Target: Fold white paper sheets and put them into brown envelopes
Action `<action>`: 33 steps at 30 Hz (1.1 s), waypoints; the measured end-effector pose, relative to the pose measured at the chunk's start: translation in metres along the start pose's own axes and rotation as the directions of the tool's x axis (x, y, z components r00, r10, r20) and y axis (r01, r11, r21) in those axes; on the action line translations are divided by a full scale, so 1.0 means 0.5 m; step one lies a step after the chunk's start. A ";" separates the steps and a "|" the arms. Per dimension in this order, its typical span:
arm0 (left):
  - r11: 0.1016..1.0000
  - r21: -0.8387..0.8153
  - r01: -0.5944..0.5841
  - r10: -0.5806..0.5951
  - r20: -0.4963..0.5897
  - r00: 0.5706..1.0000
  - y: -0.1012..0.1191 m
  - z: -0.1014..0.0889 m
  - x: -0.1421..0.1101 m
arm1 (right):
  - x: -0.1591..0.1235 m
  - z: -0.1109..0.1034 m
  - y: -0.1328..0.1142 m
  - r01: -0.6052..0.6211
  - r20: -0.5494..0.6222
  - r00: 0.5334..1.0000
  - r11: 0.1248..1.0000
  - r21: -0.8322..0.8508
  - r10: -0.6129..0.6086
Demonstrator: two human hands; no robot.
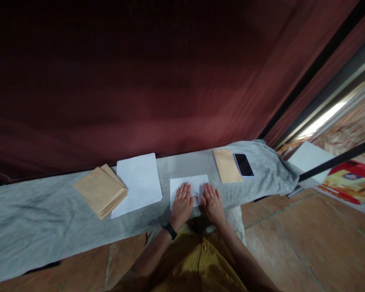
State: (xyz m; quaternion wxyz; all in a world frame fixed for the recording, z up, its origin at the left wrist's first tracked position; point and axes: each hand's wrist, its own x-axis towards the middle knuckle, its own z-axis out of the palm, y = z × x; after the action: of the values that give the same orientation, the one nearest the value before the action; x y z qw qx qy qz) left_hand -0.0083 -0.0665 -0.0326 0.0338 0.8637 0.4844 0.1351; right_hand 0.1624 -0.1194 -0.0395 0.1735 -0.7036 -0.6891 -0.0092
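A white sheet of paper (178,181), which looks folded, lies on the grey cloth right in front of me. Flat on its left part rests my left hand (183,205), fingers stretched out, a dark band on the wrist. On its right edge lies my right hand (212,202), also with fingers extended. Neither hand grips anything. Just left of the paper is a stack of larger white sheets (137,184). Beyond that, a pile of brown envelopes (99,188) sits fanned at an angle. One single brown envelope (228,165) lies to the right of my hands.
A smartphone (244,165) with a dark screen lies beside the single envelope. The grey cloth (42,219) covers a long narrow surface, with a dark red curtain (158,101) behind it. At the right are a dark pole (337,162) and a colourful box (353,184). Tiled floor (286,251) shows below.
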 end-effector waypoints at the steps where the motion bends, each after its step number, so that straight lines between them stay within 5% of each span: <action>1: 1.000 -0.003 -0.009 0.009 0.012 1.000 0.004 0.007 0.007 | 0.002 0.001 -0.010 0.039 0.008 0.999 0.999 0.023 -0.039; 5: 1.000 0.006 -0.031 0.031 0.028 0.999 0.002 0.024 0.024 | 0.007 0.010 -0.035 0.126 0.027 0.991 0.990 0.067 -0.128; 17: 0.986 0.068 0.152 -0.151 -0.011 0.988 -0.067 0.003 0.052 | -0.010 0.014 -0.028 0.065 -0.025 0.998 0.998 -0.021 -0.065; 33: 0.971 0.097 0.217 -0.210 -0.076 0.975 -0.081 -0.004 0.029 | -0.035 0.001 0.014 -0.052 -0.026 0.998 0.998 -0.041 0.051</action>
State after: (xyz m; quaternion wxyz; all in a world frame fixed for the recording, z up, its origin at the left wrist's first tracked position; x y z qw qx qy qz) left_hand -0.0350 -0.0330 -0.0354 -0.0130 0.8024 0.5816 0.1333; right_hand 0.1683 -0.1359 -0.0462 0.1678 -0.7243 -0.6682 -0.0278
